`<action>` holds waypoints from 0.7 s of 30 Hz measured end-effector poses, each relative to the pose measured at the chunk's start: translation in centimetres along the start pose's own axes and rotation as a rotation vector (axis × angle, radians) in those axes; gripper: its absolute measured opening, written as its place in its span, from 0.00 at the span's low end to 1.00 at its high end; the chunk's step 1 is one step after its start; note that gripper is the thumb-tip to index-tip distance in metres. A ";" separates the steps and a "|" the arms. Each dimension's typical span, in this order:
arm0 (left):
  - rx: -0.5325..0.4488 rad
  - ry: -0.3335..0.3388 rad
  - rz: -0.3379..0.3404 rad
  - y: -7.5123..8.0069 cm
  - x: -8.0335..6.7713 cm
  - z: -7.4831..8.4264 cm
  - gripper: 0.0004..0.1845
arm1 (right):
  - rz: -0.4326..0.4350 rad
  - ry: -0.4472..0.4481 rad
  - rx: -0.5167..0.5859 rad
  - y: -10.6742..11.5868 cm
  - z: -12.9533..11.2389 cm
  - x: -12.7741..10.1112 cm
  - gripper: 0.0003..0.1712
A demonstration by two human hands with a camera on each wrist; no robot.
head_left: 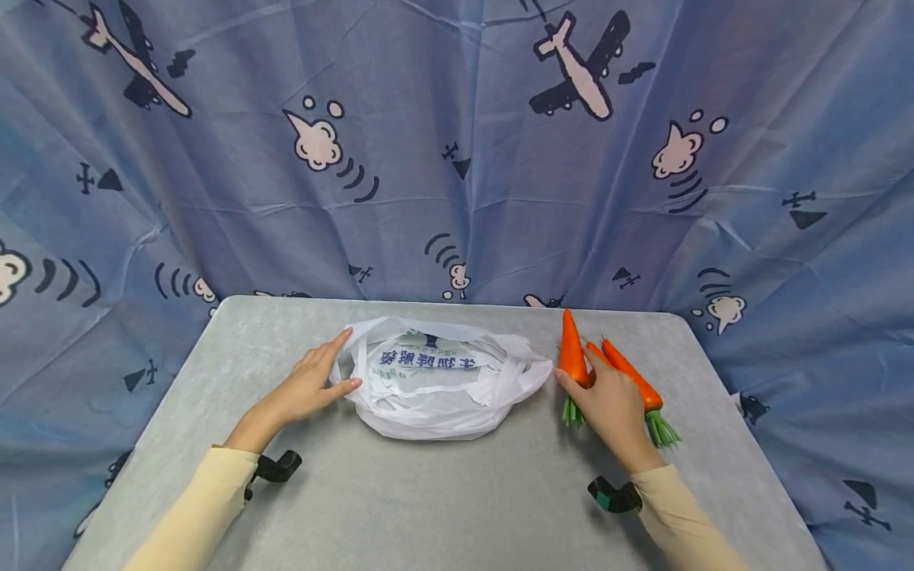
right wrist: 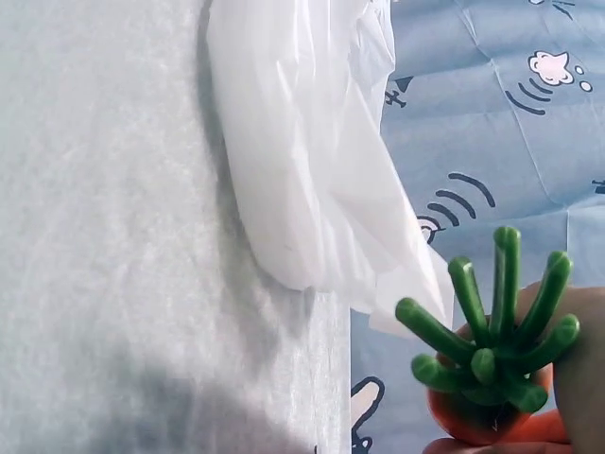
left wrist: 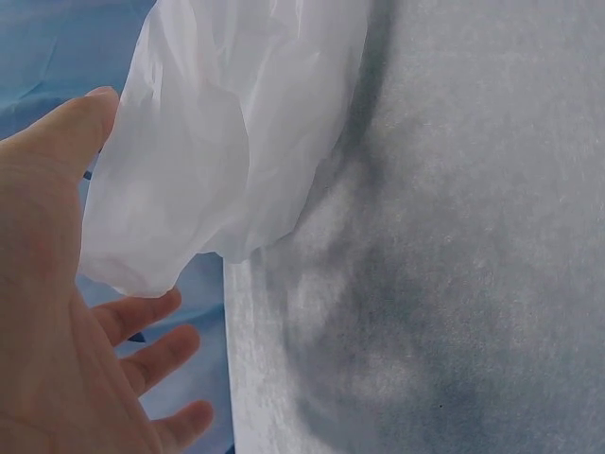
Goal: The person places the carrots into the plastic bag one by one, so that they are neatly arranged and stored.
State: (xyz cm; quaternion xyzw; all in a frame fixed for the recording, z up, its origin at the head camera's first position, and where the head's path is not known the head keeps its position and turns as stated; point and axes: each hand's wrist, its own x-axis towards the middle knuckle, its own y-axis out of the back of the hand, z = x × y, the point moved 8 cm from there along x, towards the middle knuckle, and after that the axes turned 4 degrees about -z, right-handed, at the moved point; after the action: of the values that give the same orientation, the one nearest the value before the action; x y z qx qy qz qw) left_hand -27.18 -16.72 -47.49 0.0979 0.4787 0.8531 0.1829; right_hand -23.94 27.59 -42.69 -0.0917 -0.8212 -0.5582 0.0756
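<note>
A white plastic bag (head_left: 439,381) with blue printed characters lay crumpled near the middle of the grey surface (head_left: 443,500) and serves here as the reference point. The left hand (head_left: 314,385) rested against the bag's left edge, fingers straight and spread, with the fingertips touching the plastic and the thumb pointing toward the bag; it gripped nothing. The left wrist view confirmed this: the open palm (left wrist: 66,312) lay beside the bunched white film (left wrist: 227,142), fingers apart. To the right of the bag, just beside its right-hand corner, lay three orange carrots with green tops. The right hand (head_left: 607,404) was closed round the nearest carrot (head_left: 573,357), which pointed away from the person with its tip toward the back of the surface. The right wrist view showed the green stalks (right wrist: 492,331) of that carrot projecting from the hand, with the orange body held between thumb and fingers. The two other carrots (head_left: 631,377) lay on the surface just right of the held one, further from the bag, partly covered by the hand. Both hands were well apart, one on each side of the bag. Behind the bag hung a blue curtain (head_left: 457,159) printed with aeroplanes and clouds. Cream sleeves (head_left: 193,507) covered both forearms, each bearing a dark clip near the wrist.
</note>
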 end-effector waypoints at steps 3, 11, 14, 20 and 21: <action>0.000 0.002 0.000 0.0 0.0 0.0 0.48 | -0.013 0.010 0.005 0.1 -0.4 0.1 0.44; 0.002 0.002 0.000 0.0 0.1 0.0 0.48 | -0.049 0.029 0.017 -0.1 -1.9 0.5 0.44; 0.003 0.001 0.001 0.0 0.1 0.0 0.48 | -0.063 0.034 0.025 -0.2 -2.6 0.6 0.44; 0.003 -0.003 0.005 -0.1 0.1 -0.2 0.48 | -0.056 0.060 0.039 -0.1 -4.2 0.9 0.43; 0.004 -0.004 0.006 -0.1 0.1 -0.2 0.48 | -0.055 0.063 0.045 -0.1 -4.5 0.9 0.43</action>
State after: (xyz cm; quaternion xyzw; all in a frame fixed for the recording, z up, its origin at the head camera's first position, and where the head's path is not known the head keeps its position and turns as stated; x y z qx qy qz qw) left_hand -27.32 -16.79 -47.65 0.1013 0.4798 0.8526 0.1809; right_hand -24.78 23.40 -40.92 -0.0496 -0.8330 -0.5439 0.0882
